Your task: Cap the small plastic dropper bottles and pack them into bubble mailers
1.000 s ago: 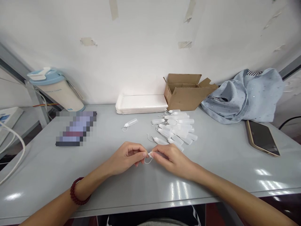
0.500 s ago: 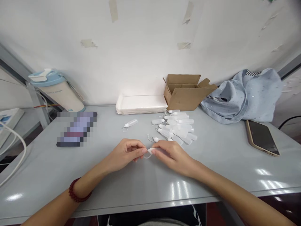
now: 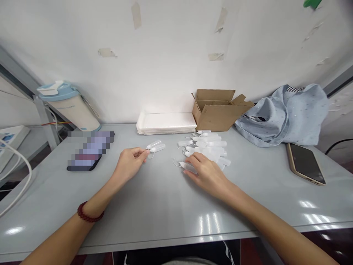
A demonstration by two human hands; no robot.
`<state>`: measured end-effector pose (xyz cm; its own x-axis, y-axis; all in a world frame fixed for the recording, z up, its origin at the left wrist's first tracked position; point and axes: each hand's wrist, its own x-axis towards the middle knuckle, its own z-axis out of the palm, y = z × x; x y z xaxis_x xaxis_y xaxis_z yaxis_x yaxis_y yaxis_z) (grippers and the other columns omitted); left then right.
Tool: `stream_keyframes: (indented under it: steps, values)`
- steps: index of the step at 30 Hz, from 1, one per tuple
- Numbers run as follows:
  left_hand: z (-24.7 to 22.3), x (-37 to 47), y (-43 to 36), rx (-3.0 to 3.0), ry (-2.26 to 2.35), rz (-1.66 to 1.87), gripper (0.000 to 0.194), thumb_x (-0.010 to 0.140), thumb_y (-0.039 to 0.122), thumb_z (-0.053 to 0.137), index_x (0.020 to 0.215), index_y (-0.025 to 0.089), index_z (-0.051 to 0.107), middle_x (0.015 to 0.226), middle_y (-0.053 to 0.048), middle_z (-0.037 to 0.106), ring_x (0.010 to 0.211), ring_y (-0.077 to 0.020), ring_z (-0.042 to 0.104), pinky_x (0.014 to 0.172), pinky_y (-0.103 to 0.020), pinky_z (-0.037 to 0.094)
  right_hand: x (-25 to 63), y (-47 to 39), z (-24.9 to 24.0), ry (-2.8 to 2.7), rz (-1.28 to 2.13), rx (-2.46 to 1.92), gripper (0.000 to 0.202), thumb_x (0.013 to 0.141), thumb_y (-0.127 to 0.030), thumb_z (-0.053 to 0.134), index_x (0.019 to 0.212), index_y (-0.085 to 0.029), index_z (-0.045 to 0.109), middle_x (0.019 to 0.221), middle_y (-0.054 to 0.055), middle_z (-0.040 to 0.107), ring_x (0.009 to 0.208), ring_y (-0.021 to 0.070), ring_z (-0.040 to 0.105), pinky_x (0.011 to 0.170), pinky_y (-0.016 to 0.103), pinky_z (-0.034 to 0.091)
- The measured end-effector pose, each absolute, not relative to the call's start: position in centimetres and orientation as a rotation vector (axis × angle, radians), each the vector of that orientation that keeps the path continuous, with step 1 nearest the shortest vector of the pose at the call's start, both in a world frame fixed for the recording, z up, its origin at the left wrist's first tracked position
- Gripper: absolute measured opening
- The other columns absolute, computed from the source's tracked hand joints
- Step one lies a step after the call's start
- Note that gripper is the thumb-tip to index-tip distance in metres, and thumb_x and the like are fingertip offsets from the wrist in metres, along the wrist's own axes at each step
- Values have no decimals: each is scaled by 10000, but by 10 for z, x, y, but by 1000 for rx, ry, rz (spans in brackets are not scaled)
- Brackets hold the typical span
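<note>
My left hand (image 3: 131,162) pinches the capped tip end of a small translucent squeeze bottle (image 3: 158,148). That bottle lies beside another squeeze bottle (image 3: 154,144) on the grey table, left of the middle. A thin white cap strap loops below their tips. My right hand (image 3: 205,171) has its thumb and fingers on both sides of a third squeeze bottle (image 3: 187,167), whose white tip and curled strap point left. Part of this bottle is hidden under the fingers. Just behind the hand lies a loose pile of similar bottles (image 3: 211,150).
A stack of white foam trays (image 3: 167,123) and an open cardboard box (image 3: 220,116) stand against the wall. A blue bag (image 3: 300,114) and a phone (image 3: 306,163) are at right. At left are a tumbler (image 3: 74,110) and a pixelated device (image 3: 92,151). The table's front edge (image 3: 171,243) runs near me.
My hands have parted. The left carried a bottle to the left and back, beside the single bottle there. The right moved slightly right, from the held bottle to one at the pile's near side.
</note>
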<state>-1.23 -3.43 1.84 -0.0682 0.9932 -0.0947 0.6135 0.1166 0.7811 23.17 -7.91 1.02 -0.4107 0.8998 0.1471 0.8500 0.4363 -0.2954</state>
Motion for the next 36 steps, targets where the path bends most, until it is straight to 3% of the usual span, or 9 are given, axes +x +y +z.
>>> stream_keyframes:
  steps: [5,9,12,14,17,24,36]
  values:
    - [16,-14,-36,1745,1865,750,362,755,448,549,528,167,521,475,44,424,450,-94,333,441,-225,244,229,-79,7,-2496,194,-1537,120,828,-194,586,939,-155,603,939,100,633,901,265,588,661,346,482]
    - [17,-9,-43,1853,1668,788,345,798,432,530,577,166,541,520,40,432,496,-101,380,473,-215,296,228,-80,10,-2452,261,-1510,127,838,-187,539,924,-138,620,903,105,642,861,246,591,672,339,463]
    - [17,-4,-49,1822,1420,728,273,819,424,526,824,173,632,649,18,542,556,-117,476,523,-215,388,228,-82,17,-2320,463,-1462,159,844,-225,531,937,-139,628,886,85,650,802,201,587,682,315,449]
    - [17,-2,-52,1788,1313,671,324,824,413,533,1046,191,615,776,-2,593,582,-121,522,558,-228,440,227,-83,21,-2235,597,-1427,160,843,-234,529,926,-152,638,867,63,654,774,178,576,661,290,433]
    - [17,0,-56,1784,1250,602,377,834,394,534,1156,202,581,818,-8,603,573,-118,543,568,-239,462,226,-85,24,-2152,734,-1388,174,853,-231,509,920,-168,656,852,37,664,750,157,565,625,265,409]
    - [14,3,-57,2035,1169,612,236,866,326,503,911,170,674,747,-14,636,584,-123,531,583,-243,436,223,-84,25,-2062,874,-1374,216,870,-243,486,947,-164,672,870,36,678,754,149,583,600,248,399]
    - [18,7,-62,2026,1126,588,200,852,298,499,813,183,658,728,-20,634,613,-135,533,583,-232,429,224,-86,25,-1886,1006,-1373,263,912,-302,425,869,-168,647,698,6,608,661,134,548,501,220,328]
